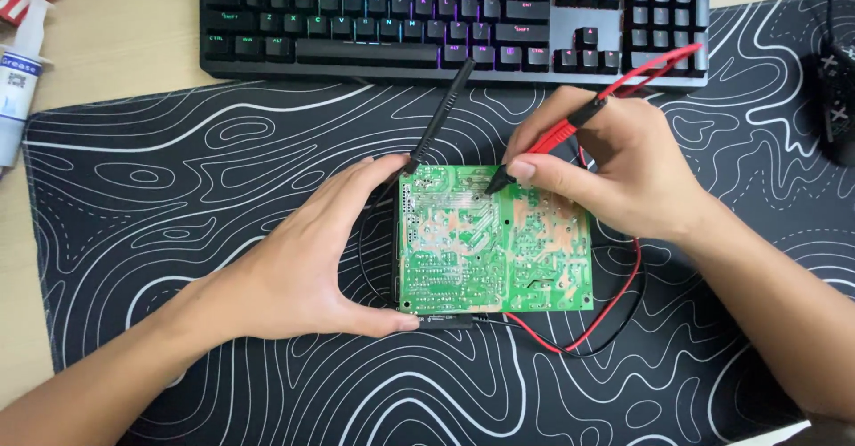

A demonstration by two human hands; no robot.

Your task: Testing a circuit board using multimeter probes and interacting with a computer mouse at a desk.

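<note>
Green circuit board lies solder side up at the centre of the frame, on a black desk mat patterned with white wavy lines. We see our left hand cupped around the board's left edge, thumb at the lower left corner and index finger curled to the upper left corner, so it steadies the board rather than lifting it. Under that index finger a black test probe is pinned, its tip at the board's top left corner and its handle slanting toward the upper middle of the frame. Our right hand is closed in a pen grip on a red test probe, whose dark tip touches the board near its upper middle. Red and black leads loop out from under the board at the lower right. Across the top of the frame sits a backlit black keyboard. At the far left edge lies a white tube, and a dark mouse shows at the right edge.
</note>
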